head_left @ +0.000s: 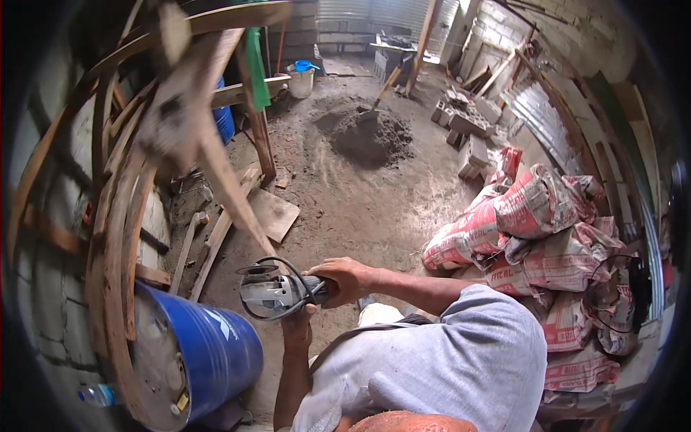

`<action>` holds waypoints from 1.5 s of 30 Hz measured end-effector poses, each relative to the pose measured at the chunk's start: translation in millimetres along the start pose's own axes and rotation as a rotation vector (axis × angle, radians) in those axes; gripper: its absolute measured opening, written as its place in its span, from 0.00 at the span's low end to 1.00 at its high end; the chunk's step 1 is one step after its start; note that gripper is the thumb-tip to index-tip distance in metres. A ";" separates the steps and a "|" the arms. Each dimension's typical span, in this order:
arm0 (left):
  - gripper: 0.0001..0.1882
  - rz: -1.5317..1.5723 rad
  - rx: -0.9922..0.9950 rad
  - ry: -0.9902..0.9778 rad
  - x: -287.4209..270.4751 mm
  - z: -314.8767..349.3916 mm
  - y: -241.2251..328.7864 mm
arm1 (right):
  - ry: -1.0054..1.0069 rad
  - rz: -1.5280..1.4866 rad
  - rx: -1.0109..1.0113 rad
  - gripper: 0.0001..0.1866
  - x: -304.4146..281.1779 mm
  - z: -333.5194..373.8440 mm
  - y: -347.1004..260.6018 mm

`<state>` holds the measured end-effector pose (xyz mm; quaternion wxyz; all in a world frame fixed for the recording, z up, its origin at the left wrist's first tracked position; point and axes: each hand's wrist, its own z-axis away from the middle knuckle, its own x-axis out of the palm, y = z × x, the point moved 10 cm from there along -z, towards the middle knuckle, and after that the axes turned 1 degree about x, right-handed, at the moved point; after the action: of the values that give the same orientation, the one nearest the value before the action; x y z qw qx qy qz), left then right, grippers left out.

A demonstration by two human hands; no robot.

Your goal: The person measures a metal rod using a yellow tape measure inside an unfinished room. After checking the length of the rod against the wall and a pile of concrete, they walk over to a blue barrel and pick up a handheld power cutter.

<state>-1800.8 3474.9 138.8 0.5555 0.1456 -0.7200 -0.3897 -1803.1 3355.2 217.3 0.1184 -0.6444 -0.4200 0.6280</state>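
An angle grinder (270,297) with a grey metal head and a dark body is held in front of my torso. My right hand (348,279) wraps around the body at its rear end. From below, my left hand (298,324) grips the grinder near its middle; most of its fingers are hidden behind the tool. The black power cord (294,265) loops around the grinder's head. Whether a disc is fitted cannot be made out.
A blue drum (216,353) stands close at left, beside leaning wooden planks (115,266). Stacked red-and-white sacks (554,266) are at right. Farther off are a sand heap (371,140) with a shovel (389,85), concrete blocks (471,126) and a bucket (301,83).
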 end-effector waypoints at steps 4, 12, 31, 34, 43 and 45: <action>0.46 -0.011 -0.119 -0.027 61.0 -57.7 -61.2 | 0.049 -0.121 0.136 0.40 -55.2 36.0 79.5; 0.36 -0.054 -0.271 -0.198 182.1 -202.5 -161.4 | 0.198 -0.432 0.210 0.43 -177.9 105.4 214.4; 0.44 0.422 -0.172 -0.344 245.3 -565.3 -208.7 | 0.219 -0.724 0.665 0.33 -285.1 103.3 521.6; 0.45 0.383 -0.078 -0.288 226.9 -650.6 -199.7 | 0.135 -0.559 0.769 0.26 -310.2 77.0 573.8; 0.46 0.081 -0.035 -0.430 246.4 -841.1 -184.9 | 0.014 -0.583 0.728 0.17 -431.3 -57.8 660.8; 0.46 0.112 -0.074 -0.468 255.0 -875.0 -200.6 | 0.058 -0.667 0.653 0.15 -462.7 -96.5 677.2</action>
<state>-1133.3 2830.4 238.0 0.3992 -0.0094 -0.8213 -0.4074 -1384.1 2652.9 102.8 0.5222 -0.4203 -0.3812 0.6367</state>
